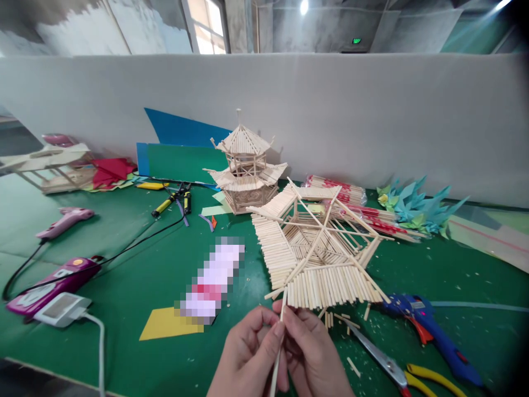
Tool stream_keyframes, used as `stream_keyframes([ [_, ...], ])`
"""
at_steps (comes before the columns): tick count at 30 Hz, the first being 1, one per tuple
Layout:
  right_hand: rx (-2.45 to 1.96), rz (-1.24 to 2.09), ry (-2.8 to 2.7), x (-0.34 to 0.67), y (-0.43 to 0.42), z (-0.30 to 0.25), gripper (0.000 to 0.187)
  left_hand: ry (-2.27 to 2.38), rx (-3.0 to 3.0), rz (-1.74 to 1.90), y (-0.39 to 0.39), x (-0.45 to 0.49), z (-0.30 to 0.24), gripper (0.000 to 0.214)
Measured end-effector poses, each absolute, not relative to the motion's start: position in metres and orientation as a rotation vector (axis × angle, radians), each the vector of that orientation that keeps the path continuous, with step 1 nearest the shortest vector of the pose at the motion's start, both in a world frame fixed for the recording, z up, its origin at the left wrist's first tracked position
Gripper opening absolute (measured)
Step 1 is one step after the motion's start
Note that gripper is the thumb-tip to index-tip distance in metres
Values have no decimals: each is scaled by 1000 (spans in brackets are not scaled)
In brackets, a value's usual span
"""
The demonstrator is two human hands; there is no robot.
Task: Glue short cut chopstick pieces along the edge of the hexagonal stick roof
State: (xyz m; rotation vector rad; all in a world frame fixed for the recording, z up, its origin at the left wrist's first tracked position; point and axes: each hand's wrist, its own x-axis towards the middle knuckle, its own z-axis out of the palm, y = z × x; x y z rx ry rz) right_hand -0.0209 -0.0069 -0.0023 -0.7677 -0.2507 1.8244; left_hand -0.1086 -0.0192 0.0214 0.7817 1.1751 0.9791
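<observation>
Between my left hand [254, 350] and my right hand [312, 344] is a thin wooden stick [278, 361], pinched by the fingers of both. Its far end reaches the near left corner of a wooden stick pavilion model [336, 286]; I cannot tell whether the two touch. Rows of short sticks cover some of that model's roof panels, while others are bare frame. Right of my hands lie yellow-handled scissors [386, 361], among short cut stick pieces [328, 320]. A blue glue gun [438, 331] with an orange trigger rests farther right.
Behind stands a tiered stick pagoda [246, 179]. Bundled sticks [372, 218] and folded paper plants [421, 207] are at the back right. To the left are a pink glue gun [68, 220], a purple power strip [61, 284] with cables, pliers [171, 201] and yellow paper [159, 324].
</observation>
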Motion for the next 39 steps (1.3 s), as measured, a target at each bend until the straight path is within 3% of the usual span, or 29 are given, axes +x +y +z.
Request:
stream_keyframes([
  [18,-780,1787,-225,-12,-8,-2,30,1150,741,939,-17,-109,21,27],
  [39,-778,1751,-288,-11,-7,-2,24,1191,727,944,-15,-104,29,26],
])
